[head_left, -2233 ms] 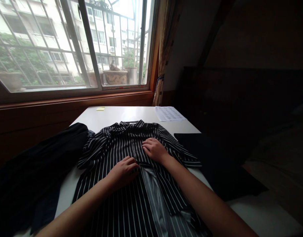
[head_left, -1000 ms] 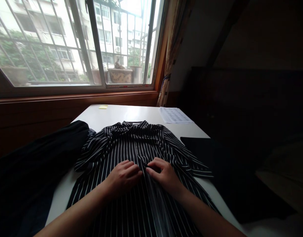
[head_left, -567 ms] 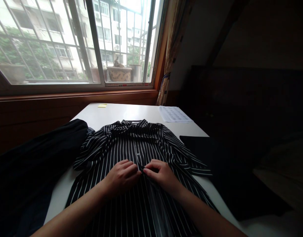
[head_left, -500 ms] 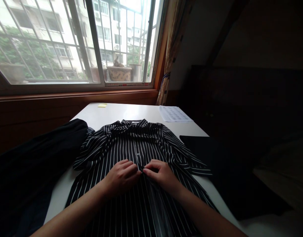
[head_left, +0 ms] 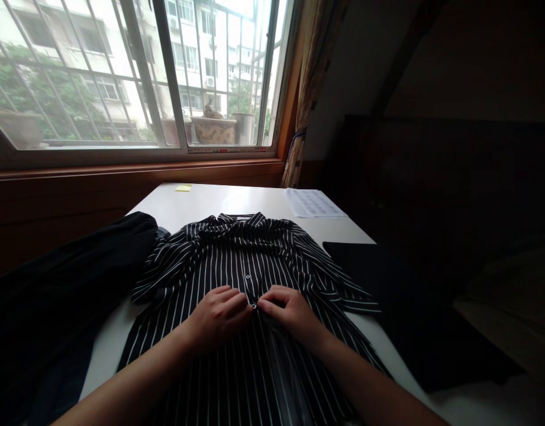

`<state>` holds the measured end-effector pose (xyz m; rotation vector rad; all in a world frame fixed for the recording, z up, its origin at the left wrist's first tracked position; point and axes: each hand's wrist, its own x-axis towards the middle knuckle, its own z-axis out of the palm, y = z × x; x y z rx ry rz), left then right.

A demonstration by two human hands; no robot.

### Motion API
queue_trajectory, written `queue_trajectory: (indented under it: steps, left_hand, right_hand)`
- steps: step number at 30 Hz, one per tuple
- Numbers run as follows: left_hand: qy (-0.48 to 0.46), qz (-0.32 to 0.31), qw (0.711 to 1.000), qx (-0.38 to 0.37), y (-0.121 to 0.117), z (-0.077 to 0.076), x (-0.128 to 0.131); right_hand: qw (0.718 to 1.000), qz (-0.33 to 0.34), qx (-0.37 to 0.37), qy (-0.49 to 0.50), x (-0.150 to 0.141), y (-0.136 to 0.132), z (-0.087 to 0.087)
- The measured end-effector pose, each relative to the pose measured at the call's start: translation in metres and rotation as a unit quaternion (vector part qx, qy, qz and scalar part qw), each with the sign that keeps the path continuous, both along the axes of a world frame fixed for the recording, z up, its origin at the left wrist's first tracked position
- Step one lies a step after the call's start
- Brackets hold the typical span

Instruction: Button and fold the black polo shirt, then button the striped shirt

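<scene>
A black shirt with white stripes [head_left: 236, 260] lies front up, its collar toward the window and its short sleeves spread. My left hand [head_left: 223, 313] is closed on the front placket, fingers curled downward. Just to its right, my right hand [head_left: 290, 310] pinches the shirt's other front edge between thumb and forefinger. Between the fingertips of both hands a small button [head_left: 254, 306] shows. Higher on the front, another button [head_left: 248, 277] lies flat on the closed part. Below my hands the two front edges hang apart.
The shirt rests on a white table [head_left: 214, 198]. Dark clothing [head_left: 72, 278] is heaped over its left side, and a dark cloth [head_left: 356, 260] lies at the right edge. Printed paper [head_left: 314, 203] and a yellow note [head_left: 183, 187] are at the back, below a barred window [head_left: 228, 89].
Both hands stay in nearly the same place on the shirt front. The button between the fingertips now shows more plainly.
</scene>
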<state>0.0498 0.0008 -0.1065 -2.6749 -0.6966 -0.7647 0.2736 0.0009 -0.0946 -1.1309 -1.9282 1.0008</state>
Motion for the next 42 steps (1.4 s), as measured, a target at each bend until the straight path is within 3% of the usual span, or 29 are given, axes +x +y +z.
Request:
queue_trajectory:
  steps: [12,29,42]
  left_hand:
    - [-0.012,-0.006,1.000,0.016,0.000,0.000,-0.001]
    - [-0.023,-0.004,1.000,0.021,-0.002,0.000,0.001]
    - [-0.013,-0.001,0.999,-0.037,0.000,-0.007,-0.003]
  right_hand:
    - [0.993,0.021,-0.102,0.057,0.001,0.001,-0.001]
    - [0.983,0.064,-0.144,0.092,-0.002,0.002,-0.003]
    - [0.974,0.066,-0.179,0.125,-0.004,0.000,-0.005]
